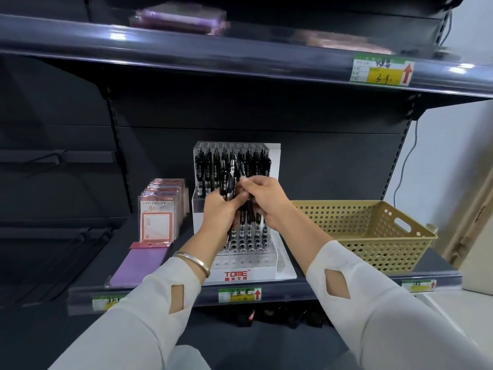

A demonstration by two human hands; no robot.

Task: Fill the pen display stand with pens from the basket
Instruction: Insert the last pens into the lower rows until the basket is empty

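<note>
While the left hand (pixel 220 209) is gripping black pens (pixel 226 188), the right hand (pixel 266 201) is pinching one above the white tiered stand (pixel 236 275).

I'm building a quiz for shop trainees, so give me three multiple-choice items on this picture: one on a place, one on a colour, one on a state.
1. Where is the basket relative to the stand?
A. To its left
B. To its right
C. Behind it

2. What colour are the pens?
A. Black
B. Red
C. Blue

3. What is the left hand doing?
A. Hanging idle
B. Gripping the basket
C. Holding a bunch of pens

Answers:
1 B: the basket sits right of the stand.
2 A: the pens in the stand and in the hands are all black.
3 C: its fingers curl round several pens, while the right hand pinches one of them.
</note>
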